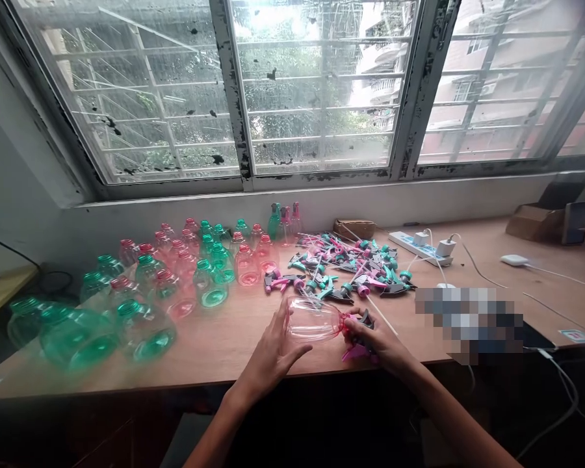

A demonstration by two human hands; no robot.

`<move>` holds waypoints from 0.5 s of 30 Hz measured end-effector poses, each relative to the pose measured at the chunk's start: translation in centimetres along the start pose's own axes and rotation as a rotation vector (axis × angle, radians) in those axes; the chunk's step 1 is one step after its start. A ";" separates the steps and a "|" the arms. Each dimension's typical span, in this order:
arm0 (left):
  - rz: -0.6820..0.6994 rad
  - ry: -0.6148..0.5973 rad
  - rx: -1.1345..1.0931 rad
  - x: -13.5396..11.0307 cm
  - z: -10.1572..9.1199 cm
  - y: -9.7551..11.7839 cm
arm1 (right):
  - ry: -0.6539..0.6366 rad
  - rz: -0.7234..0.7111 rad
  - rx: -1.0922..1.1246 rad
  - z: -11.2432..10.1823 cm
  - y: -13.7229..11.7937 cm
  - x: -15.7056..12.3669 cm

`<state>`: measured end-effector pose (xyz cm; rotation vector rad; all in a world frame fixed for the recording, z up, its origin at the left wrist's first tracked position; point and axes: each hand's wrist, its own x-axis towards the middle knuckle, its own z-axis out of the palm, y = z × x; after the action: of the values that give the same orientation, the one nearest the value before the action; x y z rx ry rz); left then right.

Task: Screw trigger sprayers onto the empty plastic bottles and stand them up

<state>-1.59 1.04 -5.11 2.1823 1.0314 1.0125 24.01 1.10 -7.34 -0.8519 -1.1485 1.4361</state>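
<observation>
A see-through pink spray bottle point(314, 320) lies sideways in the air near the table's front edge, its neck pointing right. My left hand point(279, 344) cups its base, with the thumb stretched away below. At the neck, the fingers of my right hand point(370, 335) close around a pink and dark grey trigger sprayer head point(355, 351). The sprayer head meets the bottle's mouth; how far it is screwed on is hidden by the fingers. Just behind the bottle lies a heap of loose trigger sprayer heads point(344, 263) in pink, teal and grey, with thin tubes.
Several uncapped green bottles point(146, 335) and pink bottles point(247, 266) stand to the left. Bottles with sprayer heads point(285, 224) stand by the wall. A power strip point(422, 247) with plugs and cables, a cardboard box point(536, 221) and a phone point(576, 223) are at right.
</observation>
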 end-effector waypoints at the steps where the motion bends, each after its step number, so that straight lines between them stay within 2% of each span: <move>1: 0.004 -0.003 0.001 0.0 0.0 -0.1 | 0.000 0.004 0.005 0.0 0.0 0.0; 8: -0.073 -0.008 -0.062 0.1 -0.2 0.0 | -0.012 0.013 -0.057 0.3 -0.7 -0.4; 15: -0.009 -0.021 -0.087 0.0 0.0 -0.2 | -0.002 -0.019 -0.038 0.3 -0.7 -0.4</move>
<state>-1.68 1.13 -5.32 2.1123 0.9685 1.0095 24.02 0.61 -6.58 -0.8641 -1.1854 1.4041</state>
